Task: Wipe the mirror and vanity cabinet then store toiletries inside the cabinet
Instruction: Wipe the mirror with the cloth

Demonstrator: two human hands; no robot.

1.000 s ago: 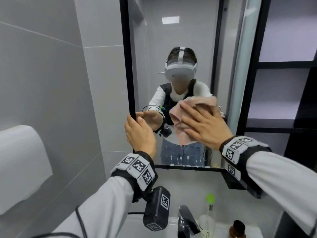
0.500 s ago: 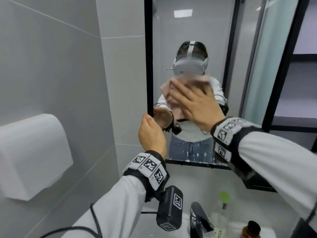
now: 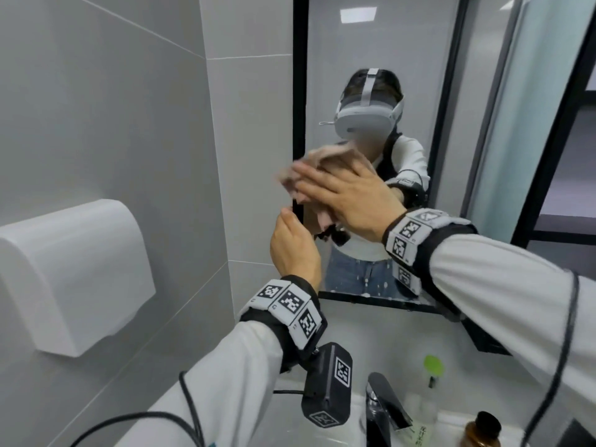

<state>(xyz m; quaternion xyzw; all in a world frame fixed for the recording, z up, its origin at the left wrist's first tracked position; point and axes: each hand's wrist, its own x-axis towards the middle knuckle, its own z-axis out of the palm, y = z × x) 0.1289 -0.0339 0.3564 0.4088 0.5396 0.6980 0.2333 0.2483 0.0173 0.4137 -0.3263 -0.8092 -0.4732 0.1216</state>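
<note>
Cloth on the mirror's left edge, 2 hands at work.

The right hand [image 3: 351, 201] lies flat, fingers spread, pressing a pink cloth [image 3: 309, 175] against the black-framed mirror [image 3: 419, 91] at its left side. The left hand [image 3: 295, 250] grips the mirror's left frame edge just below the cloth, fingers curled round it. Below, a tap [image 3: 383, 411], a clear bottle with a green cap [image 3: 432, 369] and a brown bottle [image 3: 483, 430] stand at the basin; a white dispenser [image 3: 71, 272] hangs on the left wall.

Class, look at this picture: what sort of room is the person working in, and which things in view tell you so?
Most likely a bathroom or washroom. A black-framed mirror hangs over a white sink with a tap, and a white hand dryer is fixed to the grey-tiled wall.
</note>
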